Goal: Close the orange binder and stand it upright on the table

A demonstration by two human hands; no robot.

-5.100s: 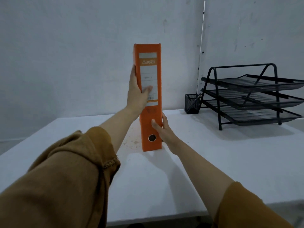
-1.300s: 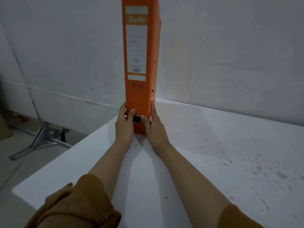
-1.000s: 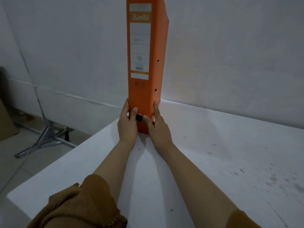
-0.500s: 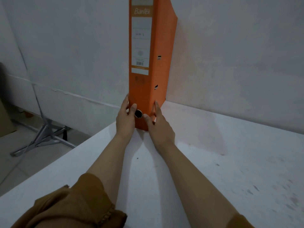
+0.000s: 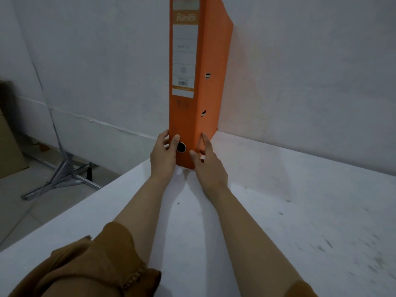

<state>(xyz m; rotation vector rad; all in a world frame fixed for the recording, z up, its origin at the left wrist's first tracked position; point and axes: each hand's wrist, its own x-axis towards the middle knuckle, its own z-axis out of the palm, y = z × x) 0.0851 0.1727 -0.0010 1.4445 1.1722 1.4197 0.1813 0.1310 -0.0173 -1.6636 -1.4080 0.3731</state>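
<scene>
Binder: an orange binder stands upright and closed on the white tabletop, spine facing the viewer, label and a round finger hole low on the spine.

Binder position: near the tabletop's far-left corner, its back edge close to or touching the grey wall behind it; contact with the wall cannot be told.

Left hand: the left hand holds the binder's lower-left edge, fingers curled round the left side, thumb resting on the spine just left of the finger hole.

Right hand: the right hand cups the binder's lower-right corner, fingers laid flat and close together up the right cover, thumb on the spine just right of the finger hole.

Grip: both hands press in from the 2 sides at the binder's base, bracing it rather than lifting it.

Beside the binder: to its left, beyond the tabletop's edge, a metal stand sits on the floor.

Step in hand: judged to be the last one, steadying the closed binder on its bottom edge.

Next move: likely easing both hands away gently and evenly, so the tall, narrow binder does not tip.
</scene>
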